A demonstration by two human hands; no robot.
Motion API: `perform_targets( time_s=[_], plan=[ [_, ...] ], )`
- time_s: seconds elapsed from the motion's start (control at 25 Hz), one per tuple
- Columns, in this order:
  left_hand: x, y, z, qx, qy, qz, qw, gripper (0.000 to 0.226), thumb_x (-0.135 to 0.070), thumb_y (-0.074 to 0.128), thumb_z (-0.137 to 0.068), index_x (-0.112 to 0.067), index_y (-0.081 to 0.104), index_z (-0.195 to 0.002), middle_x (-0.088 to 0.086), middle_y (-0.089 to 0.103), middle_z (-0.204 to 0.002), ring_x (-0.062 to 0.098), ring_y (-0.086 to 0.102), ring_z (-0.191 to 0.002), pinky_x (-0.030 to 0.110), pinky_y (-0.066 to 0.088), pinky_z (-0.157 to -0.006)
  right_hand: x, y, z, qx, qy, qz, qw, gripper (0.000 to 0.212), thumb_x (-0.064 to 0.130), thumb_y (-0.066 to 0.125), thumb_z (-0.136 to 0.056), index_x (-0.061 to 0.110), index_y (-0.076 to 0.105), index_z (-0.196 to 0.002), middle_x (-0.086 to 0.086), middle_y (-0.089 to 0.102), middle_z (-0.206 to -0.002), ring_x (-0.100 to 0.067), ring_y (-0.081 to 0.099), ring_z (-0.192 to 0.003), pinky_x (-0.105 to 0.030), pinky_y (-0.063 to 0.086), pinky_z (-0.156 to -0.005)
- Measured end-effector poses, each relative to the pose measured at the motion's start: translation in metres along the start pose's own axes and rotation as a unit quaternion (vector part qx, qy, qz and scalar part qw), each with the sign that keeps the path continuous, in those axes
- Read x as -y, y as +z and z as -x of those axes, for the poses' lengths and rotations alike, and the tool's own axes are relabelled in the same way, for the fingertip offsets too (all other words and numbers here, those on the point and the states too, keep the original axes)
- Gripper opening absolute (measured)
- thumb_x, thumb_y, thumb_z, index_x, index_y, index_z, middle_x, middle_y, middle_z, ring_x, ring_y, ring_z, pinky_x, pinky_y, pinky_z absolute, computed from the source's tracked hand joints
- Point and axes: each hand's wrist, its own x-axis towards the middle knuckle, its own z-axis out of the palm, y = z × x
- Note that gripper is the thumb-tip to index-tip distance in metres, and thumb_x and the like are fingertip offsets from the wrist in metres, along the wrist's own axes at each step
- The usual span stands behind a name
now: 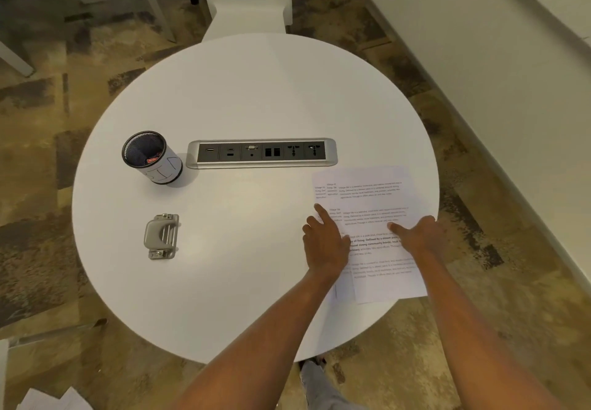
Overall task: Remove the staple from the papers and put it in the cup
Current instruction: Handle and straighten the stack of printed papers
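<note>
At the right edge of the tabletop [256, 96], light papers [374, 198] pressed flat under left hand [326, 243] and right hand [419, 233], fingers straight, gripping nothing. Staple unseen; probably tiny, stiff, sharp: best pried at its crown. Cup [150, 156] well apart, left.

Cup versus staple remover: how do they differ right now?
The cup stands upright, black mesh with a white wrap; the staple remover lies flat, grey metal. The cup sits beside the socket panel; the staple remover lies nearer the person. Both rest on the table, untouched.
</note>
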Motion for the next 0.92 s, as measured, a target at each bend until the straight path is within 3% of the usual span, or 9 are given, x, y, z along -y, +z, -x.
perform_targets(
  time_s=[0.16,0.32,0.44,0.56,0.64,0.76,0.8,0.92],
  plan=[
    [-0.010,0.003,-0.003,-0.005,-0.052,0.075,0.996,0.088,-0.033,0.058,-0.092,-0.003,-0.001,-0.150,0.023,0.035,-0.141,0.036,0.038,-0.128,0.041,0.041,-0.102,0.013,0.006,0.009,-0.022,-0.027,0.034,0.999,0.078,0.055,0.075,-0.073,-0.005,0.052,-0.118,-0.026,0.045,-0.132,-0.044,0.045,-0.122,-0.054,0.042,-0.100],
    [-0.004,0.002,-0.009,-0.023,-0.116,0.196,0.973,0.076,-0.029,0.061,-0.089,-0.005,0.018,-0.147,0.020,0.044,-0.140,0.035,0.043,-0.129,0.044,0.042,-0.105,0.029,0.012,0.022,-0.030,-0.032,0.058,0.997,0.077,0.056,0.074,-0.073,-0.003,0.053,-0.117,-0.023,0.047,-0.128,-0.040,0.044,-0.121,-0.052,0.042,-0.099],
    [-0.002,0.003,-0.014,-0.030,-0.123,0.182,0.975,0.064,-0.030,0.064,-0.087,-0.003,0.033,-0.137,0.018,0.051,-0.132,0.033,0.049,-0.122,0.043,0.045,-0.100,0.035,0.017,0.027,-0.033,-0.036,0.064,0.997,0.081,0.058,0.074,-0.071,-0.002,0.050,-0.119,-0.020,0.047,-0.128,-0.038,0.044,-0.121,-0.050,0.041,-0.097],
    [-0.001,0.006,-0.012,-0.031,-0.093,0.127,0.987,0.060,-0.024,0.062,-0.089,-0.002,0.033,-0.137,0.018,0.048,-0.130,0.033,0.049,-0.120,0.040,0.044,-0.100,0.033,0.015,0.018,-0.012,-0.034,0.040,0.999,0.084,0.062,0.073,-0.071,-0.002,0.050,-0.121,-0.020,0.050,-0.128,-0.039,0.046,-0.121,-0.051,0.040,-0.099],
    [0.001,0.008,-0.012,-0.037,-0.082,0.112,0.990,0.059,-0.019,0.061,-0.090,-0.001,0.031,-0.139,0.019,0.048,-0.130,0.034,0.049,-0.120,0.040,0.044,-0.100,0.030,0.010,0.007,0.034,-0.028,-0.019,0.999,0.081,0.067,0.070,-0.069,0.000,0.056,-0.114,-0.018,0.058,-0.118,-0.039,0.055,-0.113,-0.050,0.045,-0.097],
    [0.002,0.008,-0.015,-0.039,-0.080,0.110,0.990,0.059,-0.017,0.062,-0.089,-0.001,0.032,-0.138,0.019,0.049,-0.129,0.034,0.050,-0.118,0.040,0.044,-0.099,0.028,-0.006,-0.003,0.158,-0.065,-0.176,0.969,0.067,0.072,0.071,-0.059,0.008,0.058,-0.070,-0.011,0.064,-0.076,-0.029,0.064,-0.076,-0.034,0.051,-0.070],
    [0.003,0.008,-0.016,-0.039,-0.080,0.109,0.990,0.059,-0.017,0.062,-0.089,-0.001,0.032,-0.138,0.018,0.050,-0.129,0.034,0.050,-0.118,0.040,0.044,-0.099,0.028,-0.012,-0.003,0.209,-0.078,-0.226,0.948,0.063,0.070,0.074,-0.057,0.009,0.058,-0.066,-0.011,0.067,-0.071,-0.027,0.065,-0.070,-0.029,0.051,-0.064],
    [0.004,0.009,-0.015,-0.040,-0.077,0.111,0.990,0.060,-0.016,0.063,-0.088,-0.001,0.032,-0.137,0.017,0.050,-0.128,0.033,0.050,-0.118,0.039,0.043,-0.098,0.016,-0.023,-0.010,0.367,-0.074,-0.360,0.854,0.049,0.043,0.086,-0.066,0.010,0.072,-0.099,-0.012,0.076,-0.101,-0.029,0.074,-0.090,-0.033,0.060,-0.066]
  ],
)
